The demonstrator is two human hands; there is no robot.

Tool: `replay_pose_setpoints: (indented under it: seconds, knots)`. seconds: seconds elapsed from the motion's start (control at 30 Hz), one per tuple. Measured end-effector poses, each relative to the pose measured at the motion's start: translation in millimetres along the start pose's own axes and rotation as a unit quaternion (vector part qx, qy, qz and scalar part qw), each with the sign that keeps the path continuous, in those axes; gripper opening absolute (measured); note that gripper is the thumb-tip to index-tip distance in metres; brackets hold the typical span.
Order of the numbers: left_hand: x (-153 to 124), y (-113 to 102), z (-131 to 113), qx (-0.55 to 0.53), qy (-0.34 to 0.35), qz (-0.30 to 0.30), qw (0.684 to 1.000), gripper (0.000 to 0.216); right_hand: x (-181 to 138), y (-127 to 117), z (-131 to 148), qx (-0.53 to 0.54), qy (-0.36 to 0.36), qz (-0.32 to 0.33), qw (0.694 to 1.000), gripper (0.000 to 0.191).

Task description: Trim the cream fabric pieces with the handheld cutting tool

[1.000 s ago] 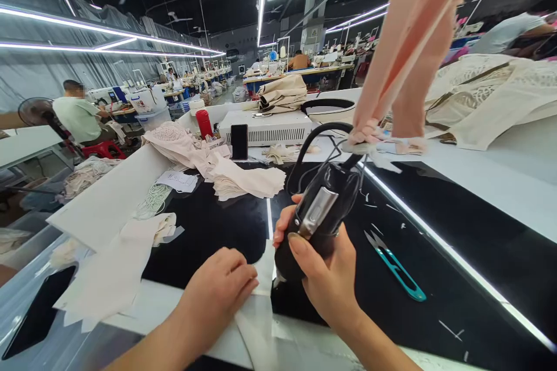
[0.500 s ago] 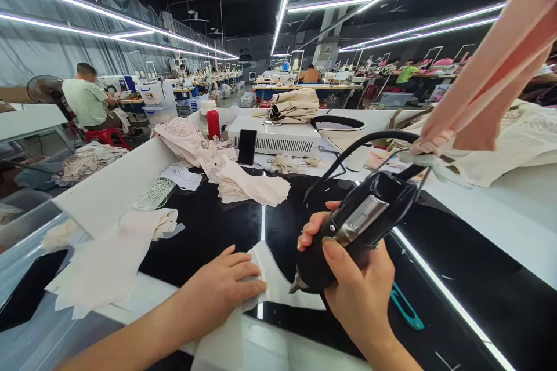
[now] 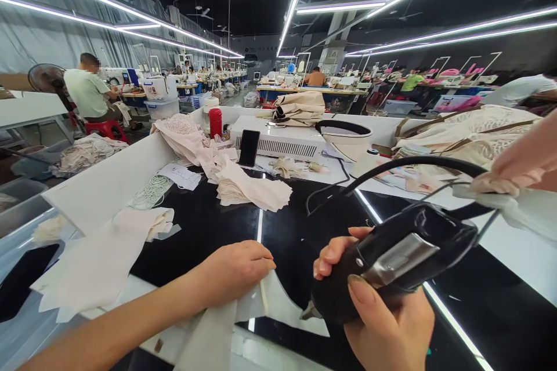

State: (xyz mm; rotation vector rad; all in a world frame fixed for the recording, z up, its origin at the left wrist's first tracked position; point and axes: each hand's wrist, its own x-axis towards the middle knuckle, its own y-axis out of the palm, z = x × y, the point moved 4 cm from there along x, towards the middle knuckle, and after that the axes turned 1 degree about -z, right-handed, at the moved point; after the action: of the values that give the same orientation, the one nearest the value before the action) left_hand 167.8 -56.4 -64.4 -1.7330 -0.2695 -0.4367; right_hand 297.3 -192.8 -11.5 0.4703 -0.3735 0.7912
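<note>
My right hand (image 3: 391, 324) is wrapped round a black corded handheld tool (image 3: 339, 295) with a metal plate on its side and a metal tip. The tip points down and left, over the curved edge of a white fabric piece (image 3: 285, 307); whether it touches cannot be told. My left hand (image 3: 239, 272) has its fingers curled together at the upper left edge of that piece, pinching it. A pale strip of fabric (image 3: 209, 336) hangs below my left wrist. Pink cloth (image 3: 517, 168) is tied to the tool's cord end.
Stacked cream fabric pieces (image 3: 256, 185) lie on the black tabletop (image 3: 195, 214), more pieces (image 3: 96, 266) at left. A phone (image 3: 249, 148) leans against a white vented box (image 3: 278, 145); a red bottle (image 3: 215, 122) stands beside it. The black cord (image 3: 418, 161) arches over the table's right side.
My right hand and the tool have moved right and slightly down, nearer to me. My left hand's fingers, flat on the fabric before, are now curled at its edge. The pink cloth hangs lower.
</note>
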Motion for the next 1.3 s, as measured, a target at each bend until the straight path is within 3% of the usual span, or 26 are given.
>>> replay_pose_setpoints:
  seconds: [0.17, 0.5, 0.7, 1.0, 1.3]
  knots:
    - [-3, 11, 8, 0.004, 0.004, 0.016, 1.0, 0.02, -5, -5, 4, -0.011, 0.001, 0.0, 1.0, 0.033]
    - [-12, 6, 9, -0.027, -0.006, 0.011, 1.0, 0.024, -5, -8, 9, -0.012, 0.009, -0.011, 1.0, 0.035]
    - [-16, 8, 8, -0.009, -0.009, 0.003, 1.0, 0.023, 10, 5, 12, 0.007, 0.023, -0.043, 0.999, 0.039]
    - [-17, 9, 9, -0.035, -0.031, 0.006, 0.999, 0.026, 45, 38, -19, 0.018, -0.03, -0.059, 0.998, 0.033]
    - [-16, 9, 8, -0.046, -0.03, 0.006, 0.998, 0.024, 50, 42, -35, 0.023, -0.02, -0.072, 0.997, 0.034]
